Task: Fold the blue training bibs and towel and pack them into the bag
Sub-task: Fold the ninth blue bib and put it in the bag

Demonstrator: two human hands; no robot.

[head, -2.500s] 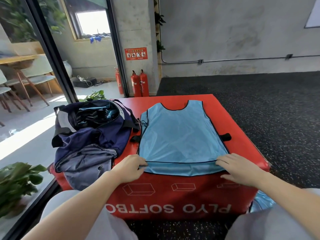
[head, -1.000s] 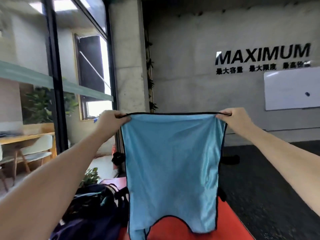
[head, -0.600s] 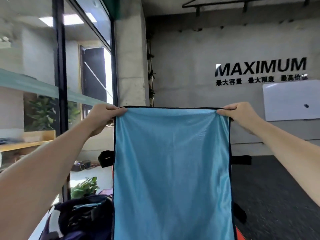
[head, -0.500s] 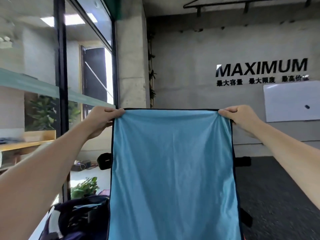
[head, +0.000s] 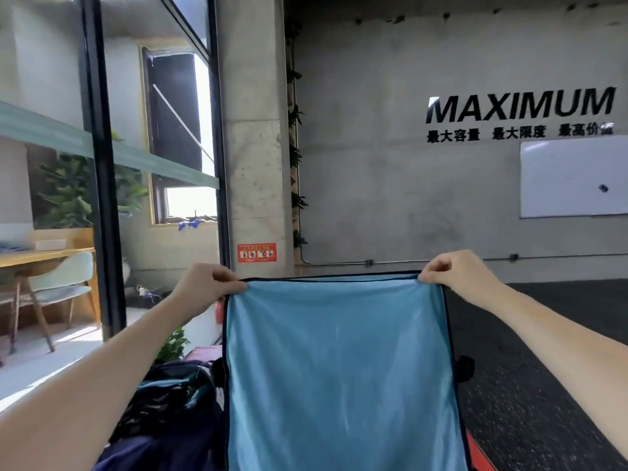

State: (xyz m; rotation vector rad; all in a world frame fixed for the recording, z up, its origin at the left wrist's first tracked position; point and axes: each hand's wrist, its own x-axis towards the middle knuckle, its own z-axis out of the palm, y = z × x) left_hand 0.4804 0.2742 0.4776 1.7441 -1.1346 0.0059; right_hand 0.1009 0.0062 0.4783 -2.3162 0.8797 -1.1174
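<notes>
A light blue training bib [head: 339, 372] with black trim hangs in the air in front of me, stretched flat by its hem and upside down. My left hand [head: 204, 283] pinches the hem's left corner and my right hand [head: 458, 271] pinches the right corner. The bib's lower part runs out of the frame at the bottom. The dark navy bag [head: 166, 413] lies open at the lower left, partly hidden behind the bib, with dark and teal cloth inside.
A sliver of the red soft box [head: 479, 453] shows at the bottom right under the bib. Black rubber floor [head: 543, 368] stretches to the right. A glass wall with a black frame [head: 98, 198] and a concrete pillar [head: 255, 147] stand to the left.
Both hands lifted the bib off the red box and held it up spread. Over the last half second the hands and bib sit lower in view and the camera tilts down.
</notes>
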